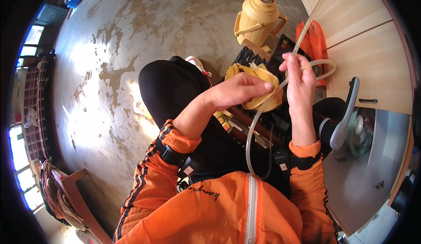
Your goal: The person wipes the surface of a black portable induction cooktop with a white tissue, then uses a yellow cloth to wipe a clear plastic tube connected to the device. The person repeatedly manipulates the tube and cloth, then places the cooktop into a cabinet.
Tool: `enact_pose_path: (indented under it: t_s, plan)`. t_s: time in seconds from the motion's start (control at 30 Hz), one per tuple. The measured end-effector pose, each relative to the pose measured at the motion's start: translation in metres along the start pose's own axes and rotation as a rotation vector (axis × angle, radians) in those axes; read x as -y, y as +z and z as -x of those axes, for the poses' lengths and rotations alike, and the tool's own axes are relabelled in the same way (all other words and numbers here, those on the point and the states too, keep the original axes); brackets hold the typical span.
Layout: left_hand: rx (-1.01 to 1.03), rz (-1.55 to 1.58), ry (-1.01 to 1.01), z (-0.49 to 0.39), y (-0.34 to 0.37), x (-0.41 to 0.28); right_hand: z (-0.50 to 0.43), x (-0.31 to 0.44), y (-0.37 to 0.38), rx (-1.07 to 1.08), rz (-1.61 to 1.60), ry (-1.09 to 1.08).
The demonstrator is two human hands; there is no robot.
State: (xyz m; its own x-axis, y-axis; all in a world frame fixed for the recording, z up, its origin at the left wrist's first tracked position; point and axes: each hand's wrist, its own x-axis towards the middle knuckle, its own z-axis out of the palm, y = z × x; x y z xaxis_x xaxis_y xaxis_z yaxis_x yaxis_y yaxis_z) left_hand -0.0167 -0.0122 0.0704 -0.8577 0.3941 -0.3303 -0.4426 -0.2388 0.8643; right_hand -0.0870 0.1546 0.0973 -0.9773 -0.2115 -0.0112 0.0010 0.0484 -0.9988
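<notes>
A translucent flexible hose (pixel 252 129) runs from my lap up to my hands and loops to the right of them. Its free end points up toward the pale wooden cabinet. My right hand (pixel 301 83) grips the hose below that end. Pinched under the thumb of my left hand (pixel 241 91) is a folded yellow cloth (pixel 263 102), bunched beside the hose. The hose crosses the cloth's right edge; whether the cloth wraps it I cannot tell. Beneath the cloth, dark items and small yellow packets (pixel 225 122) are partly hidden.
A yellow thermos flask (pixel 258 20) stands on the worn concrete floor ahead. Near it a red plastic bag (pixel 317 41) rests against the wooden cabinet (pixel 365 63). An open compartment (pixel 355 168) holds dishes at right. A grey and black handle (pixel 345 122) sticks up beside my right forearm.
</notes>
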Motion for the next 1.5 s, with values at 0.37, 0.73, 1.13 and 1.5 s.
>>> enact_pose_path:
  t_s: [0.37, 0.73, 1.13, 1.5]
  plan:
    - [-0.364, 0.46, 0.349, -0.004, -0.008, -0.002, 0.011, -0.002, -0.012, 0.211, 0.144, 0.023]
    - [-0.387, 0.406, 0.359, -0.006, -0.013, -0.001, 0.018, -0.014, -0.018, 0.261, 0.104, 0.054]
    - [0.19, -0.628, 0.19, 0.003, -0.002, 0.008, 0.015, -0.013, -0.019, -0.138, -0.141, 0.169]
    - [-0.282, -0.763, 0.433, -0.014, -0.005, 0.025, 0.022, -0.002, -0.022, -0.063, -0.085, -0.257]
